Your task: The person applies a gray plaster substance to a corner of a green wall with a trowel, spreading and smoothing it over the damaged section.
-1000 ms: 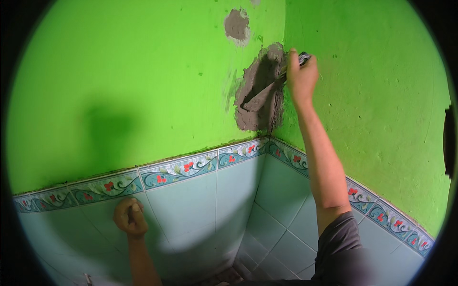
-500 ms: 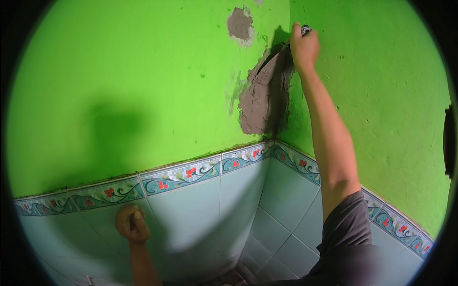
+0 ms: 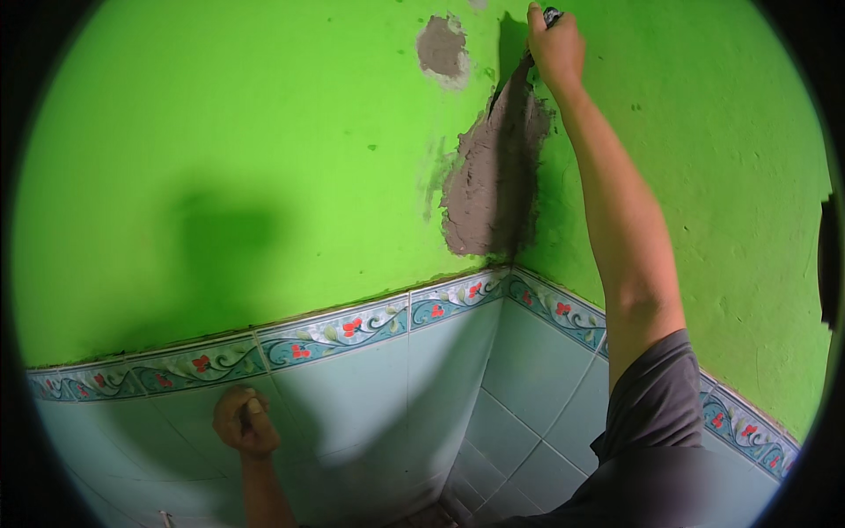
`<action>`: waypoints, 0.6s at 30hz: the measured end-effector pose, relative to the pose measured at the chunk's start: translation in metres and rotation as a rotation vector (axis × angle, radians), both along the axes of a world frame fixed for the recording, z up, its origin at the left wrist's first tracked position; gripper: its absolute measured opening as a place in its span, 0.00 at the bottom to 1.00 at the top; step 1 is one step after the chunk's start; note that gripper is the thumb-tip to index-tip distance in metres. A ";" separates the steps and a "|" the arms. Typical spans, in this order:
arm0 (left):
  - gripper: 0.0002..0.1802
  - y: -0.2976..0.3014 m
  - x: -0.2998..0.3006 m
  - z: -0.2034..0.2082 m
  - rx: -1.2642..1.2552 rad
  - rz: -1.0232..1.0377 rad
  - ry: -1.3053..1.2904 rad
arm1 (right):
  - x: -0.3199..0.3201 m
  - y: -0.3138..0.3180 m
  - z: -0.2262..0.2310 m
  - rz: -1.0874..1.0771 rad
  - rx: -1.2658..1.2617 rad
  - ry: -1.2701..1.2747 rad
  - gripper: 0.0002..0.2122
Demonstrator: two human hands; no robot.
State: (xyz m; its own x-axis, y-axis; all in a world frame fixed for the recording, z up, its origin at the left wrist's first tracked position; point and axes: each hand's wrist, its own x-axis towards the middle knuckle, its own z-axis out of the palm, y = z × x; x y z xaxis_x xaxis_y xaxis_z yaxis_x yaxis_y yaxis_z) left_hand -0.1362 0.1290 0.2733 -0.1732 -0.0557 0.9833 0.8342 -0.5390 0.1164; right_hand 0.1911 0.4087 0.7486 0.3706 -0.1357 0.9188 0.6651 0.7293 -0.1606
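Fingers [image 3: 553, 46] grip trowel [image 3: 519, 75], green wall [image 3: 264, 132] corner.

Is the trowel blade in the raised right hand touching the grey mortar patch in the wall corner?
Touching. The head view shows the right hand high in the corner, its dark trowel blade lying flat against the top of the grey mortar patch with no gap.

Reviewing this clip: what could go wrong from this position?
The right hand holds a trowel high at the top of the wet grey patch in the corner; fresh mortar might sag or drop onto the patterned border tiles below. At full stretch, the blade could also smear grey onto the green wall. The left hand, fisted against the pale tile, gives little bracing.
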 end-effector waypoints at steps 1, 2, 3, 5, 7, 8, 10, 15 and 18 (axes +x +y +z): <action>0.06 0.001 -0.001 -0.001 -0.001 -0.005 0.001 | 0.004 -0.003 0.003 -0.005 -0.001 0.001 0.17; 0.06 0.001 -0.004 -0.003 0.012 -0.008 0.014 | 0.010 -0.009 0.008 0.033 -0.012 -0.013 0.18; 0.07 -0.001 -0.007 -0.005 0.021 0.002 0.025 | 0.011 -0.015 0.011 0.084 -0.026 -0.027 0.19; 0.07 -0.001 -0.007 -0.005 0.023 -0.012 0.016 | 0.023 -0.032 0.016 0.110 -0.030 -0.035 0.19; 0.07 -0.003 -0.007 -0.007 0.022 -0.027 -0.002 | 0.026 -0.053 0.011 0.134 -0.038 -0.051 0.19; 0.07 -0.004 -0.008 -0.005 0.002 0.027 0.021 | 0.026 -0.063 0.000 0.206 -0.110 -0.068 0.20; 0.07 -0.003 -0.007 -0.004 -0.021 0.067 0.041 | 0.031 -0.069 -0.027 0.264 -0.188 -0.086 0.20; 0.06 0.001 -0.006 -0.005 0.045 -0.071 -0.046 | 0.017 -0.065 -0.139 0.008 -0.243 -0.160 0.22; 0.06 0.004 -0.005 -0.001 0.056 -0.087 0.000 | 0.019 -0.048 -0.184 0.058 -0.190 -0.105 0.19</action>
State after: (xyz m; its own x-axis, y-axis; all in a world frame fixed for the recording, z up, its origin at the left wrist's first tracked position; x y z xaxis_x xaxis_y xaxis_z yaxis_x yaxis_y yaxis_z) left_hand -0.1408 0.1329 0.2728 -0.1802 -0.0955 0.9790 0.7841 -0.6149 0.0844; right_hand 0.2105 0.3607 0.5648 0.2737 0.0627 0.9598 0.6429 0.7302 -0.2311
